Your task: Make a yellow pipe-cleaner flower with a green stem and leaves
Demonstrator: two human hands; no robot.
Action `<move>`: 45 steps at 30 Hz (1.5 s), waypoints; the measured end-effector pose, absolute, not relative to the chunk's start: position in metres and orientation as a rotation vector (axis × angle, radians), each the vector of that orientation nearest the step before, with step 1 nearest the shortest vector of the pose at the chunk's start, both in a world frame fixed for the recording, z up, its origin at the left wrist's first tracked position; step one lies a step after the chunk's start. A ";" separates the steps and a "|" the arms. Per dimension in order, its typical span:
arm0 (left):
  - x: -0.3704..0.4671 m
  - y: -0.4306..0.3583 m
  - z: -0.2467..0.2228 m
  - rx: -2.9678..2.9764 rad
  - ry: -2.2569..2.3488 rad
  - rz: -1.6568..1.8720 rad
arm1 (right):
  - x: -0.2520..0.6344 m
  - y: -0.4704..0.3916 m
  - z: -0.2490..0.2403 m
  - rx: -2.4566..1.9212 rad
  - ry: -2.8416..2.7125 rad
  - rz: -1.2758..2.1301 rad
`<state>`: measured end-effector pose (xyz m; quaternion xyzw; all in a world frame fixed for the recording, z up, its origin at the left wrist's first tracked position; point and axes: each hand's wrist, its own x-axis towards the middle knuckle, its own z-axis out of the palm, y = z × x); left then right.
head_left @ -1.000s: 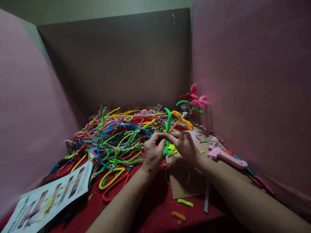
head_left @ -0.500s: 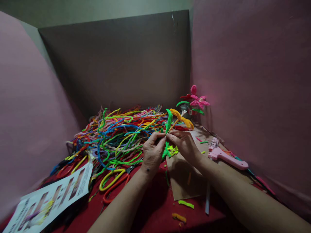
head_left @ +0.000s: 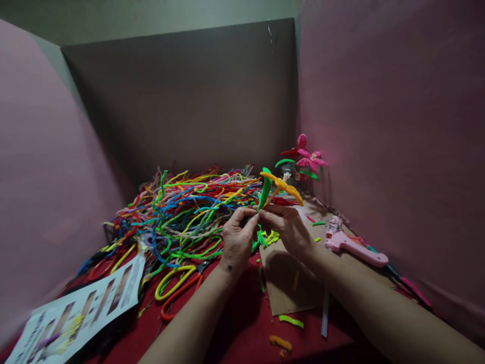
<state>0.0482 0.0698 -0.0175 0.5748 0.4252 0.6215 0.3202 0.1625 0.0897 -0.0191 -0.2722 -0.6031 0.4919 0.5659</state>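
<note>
My left hand [head_left: 237, 237] and my right hand [head_left: 288, 227] meet at the fingertips and pinch the stem of a pipe-cleaner flower. A green leaf [head_left: 264, 190] rises from the pinch, and orange-yellow petals [head_left: 283, 186] spread to its right. Loose green ends [head_left: 261, 236] hang below my fingers. Behind and to the left lies a big heap of coloured pipe cleaners [head_left: 182, 212].
A brown cardboard sheet [head_left: 288, 283] lies on the red table [head_left: 242, 328] under my right wrist. A pink glue gun [head_left: 356, 247] rests at the right. A finished pink flower [head_left: 305, 159] stands at the back. A printed sheet [head_left: 76, 308] lies front left. Panels enclose three sides.
The orange petals have turned and flattened out to the right while my fingers kept working the stem. My hands stay in almost the same place.
</note>
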 end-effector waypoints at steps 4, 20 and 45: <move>0.047 0.071 -0.019 1.551 1.161 1.625 | 0.162 0.091 -0.019 -0.682 -1.400 1.147; 0.047 0.066 -0.009 1.360 1.026 1.566 | 0.164 0.087 -0.013 -0.606 -1.467 1.047; 0.037 0.063 -0.003 0.990 0.413 1.075 | 0.181 0.094 -0.006 -0.334 -1.480 1.351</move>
